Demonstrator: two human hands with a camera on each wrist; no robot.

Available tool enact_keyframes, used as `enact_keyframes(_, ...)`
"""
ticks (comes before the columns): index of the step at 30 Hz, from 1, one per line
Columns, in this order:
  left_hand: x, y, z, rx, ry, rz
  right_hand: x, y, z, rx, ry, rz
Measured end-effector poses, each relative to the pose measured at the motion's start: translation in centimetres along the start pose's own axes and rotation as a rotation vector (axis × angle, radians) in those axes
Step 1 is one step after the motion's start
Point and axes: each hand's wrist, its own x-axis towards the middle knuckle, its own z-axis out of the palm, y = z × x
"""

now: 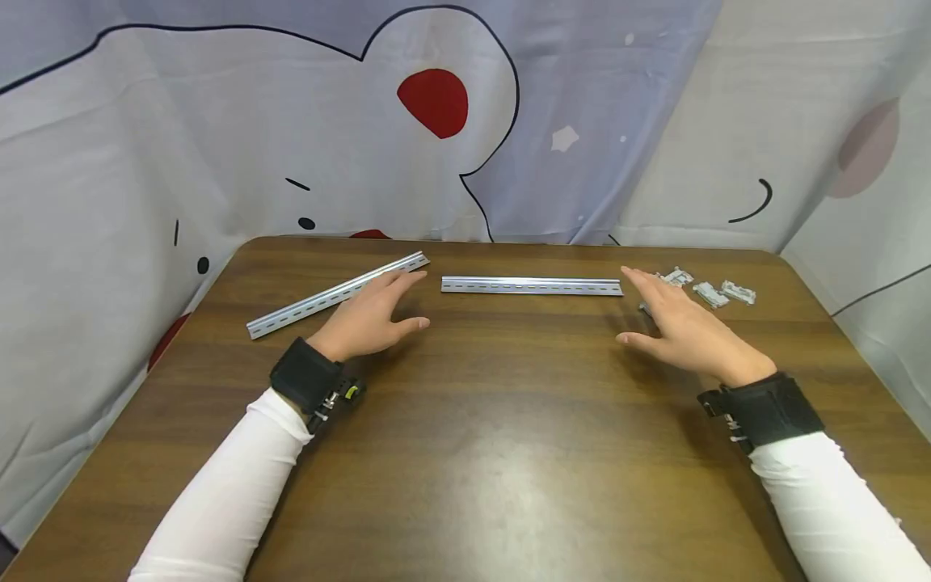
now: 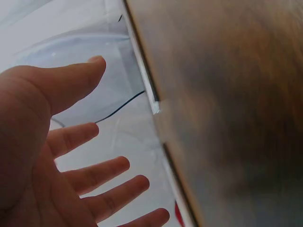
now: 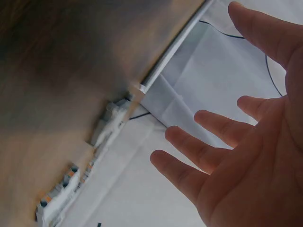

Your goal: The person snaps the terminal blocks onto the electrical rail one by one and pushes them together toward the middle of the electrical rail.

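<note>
White sleeves [image 1: 225, 493] up front, then left hand [image 1: 367, 319] and right hand [image 1: 684, 327] held spread and well apart, nothing gripped. Angled rail [image 1: 313, 305] and straight rail [image 1: 531, 286] look bare on the surface [image 1: 465, 372], pale pieces [image 1: 710, 295] lying loose at right; nothing's been joined, so basically all's left.

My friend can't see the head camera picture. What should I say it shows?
A person's left hand and right hand, both empty, are held over a brown table. A metal rail lies ahead between them, a second rail slants by the left, and small pale pieces lie near the right.
</note>
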Motion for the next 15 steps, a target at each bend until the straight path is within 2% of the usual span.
enact_keyframes(6, 1.7, 0.3, 0.9, -0.047, -0.007, -0.038, 1.5, 0.5, 1.0, 0.025, -0.025, 0.013)
enact_keyframes(15, 5.0, 0.0, 2.1, -0.081, -0.012, -0.022, 4.1, 1.5, 1.3, 0.076, -0.068, 0.066)
